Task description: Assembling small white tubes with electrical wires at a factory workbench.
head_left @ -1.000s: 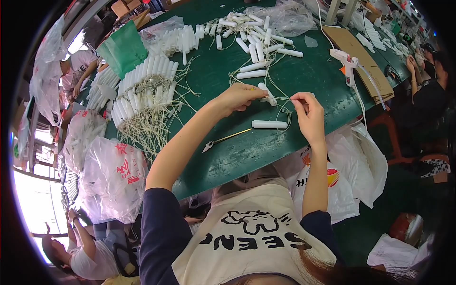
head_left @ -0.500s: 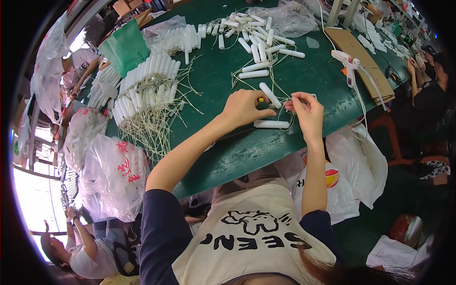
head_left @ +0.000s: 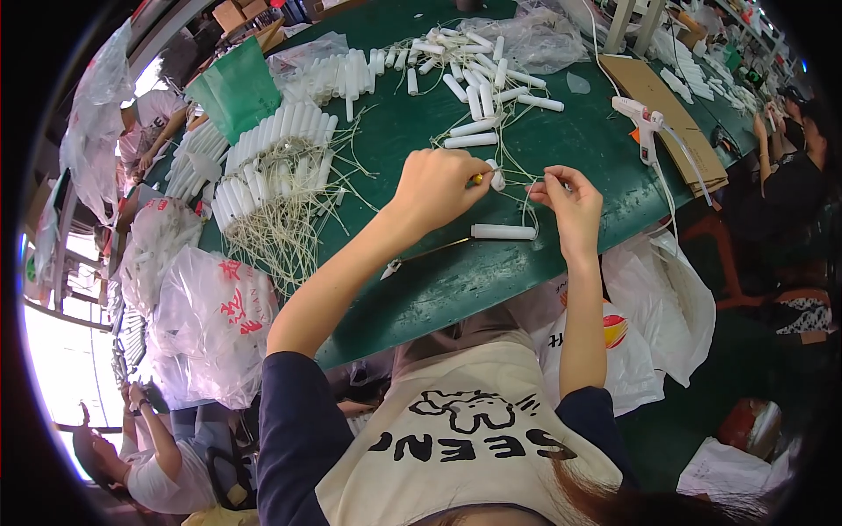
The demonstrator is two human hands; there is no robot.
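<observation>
White tube (head_left: 497,180) | pinched in left grip (head_left: 443,188) | right grip (head_left: 568,203) pinching its string (head_left: 532,188)

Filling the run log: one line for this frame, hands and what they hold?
left hand: grips white tube | right hand: pinches thin string | loose tube between hands | green table

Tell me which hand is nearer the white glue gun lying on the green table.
The right hand. It is just left of the glue gun and nearer the person; the left hand is farther left, holding a small white tube.
</observation>
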